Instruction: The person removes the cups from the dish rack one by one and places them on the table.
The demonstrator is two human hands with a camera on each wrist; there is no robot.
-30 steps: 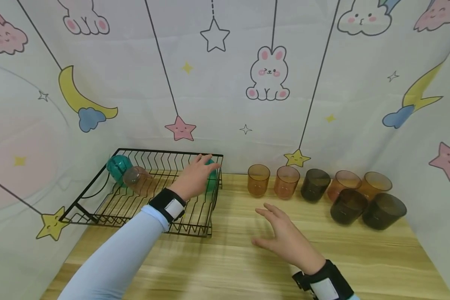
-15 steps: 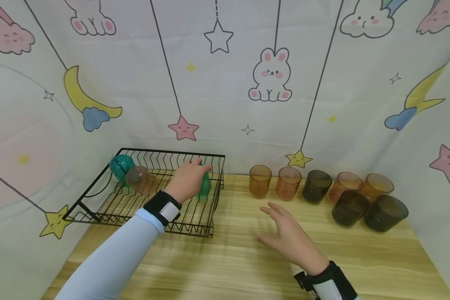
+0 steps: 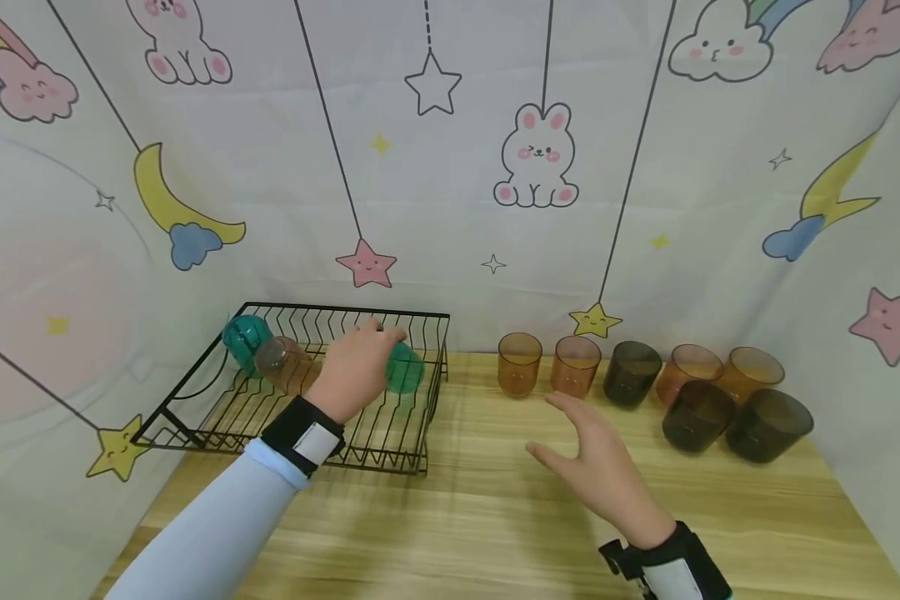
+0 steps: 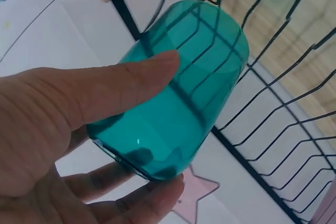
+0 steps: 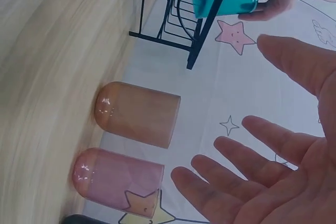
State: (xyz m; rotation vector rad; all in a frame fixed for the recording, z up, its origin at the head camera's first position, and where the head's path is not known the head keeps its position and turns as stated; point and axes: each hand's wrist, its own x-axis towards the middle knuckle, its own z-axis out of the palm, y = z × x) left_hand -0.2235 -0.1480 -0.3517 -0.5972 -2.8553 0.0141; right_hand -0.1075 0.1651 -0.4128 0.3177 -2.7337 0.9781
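My left hand (image 3: 354, 371) holds a teal drinking glass (image 3: 405, 372) over the right part of a black wire dish rack (image 3: 348, 309). Thumb and fingers grip the glass near its rim, as the left wrist view shows; its rounded base (image 4: 223, 30) points away from the palm, toward the wires. Whether the base touches the rack I cannot tell. Another teal glass (image 3: 246, 335) and a pinkish glass (image 3: 288, 367) lie tilted at the rack's left. My right hand (image 3: 607, 475) hovers above the table with fingers spread, holding nothing, in front of an amber glass (image 5: 142, 114).
Along the back, right of the rack, stand an amber glass (image 3: 519, 367), a pink glass (image 3: 575, 368) and a dark grey glass (image 3: 632, 375). Several more glasses cluster farther right, including a dark one (image 3: 768, 427). A printed cloth (image 3: 450, 192) hangs behind the wooden table (image 3: 465, 533).
My left hand has carried the teal glass leftward from the rack's right end. My right hand has shifted slightly rightward, its fingers still apart. The other glasses stay put.
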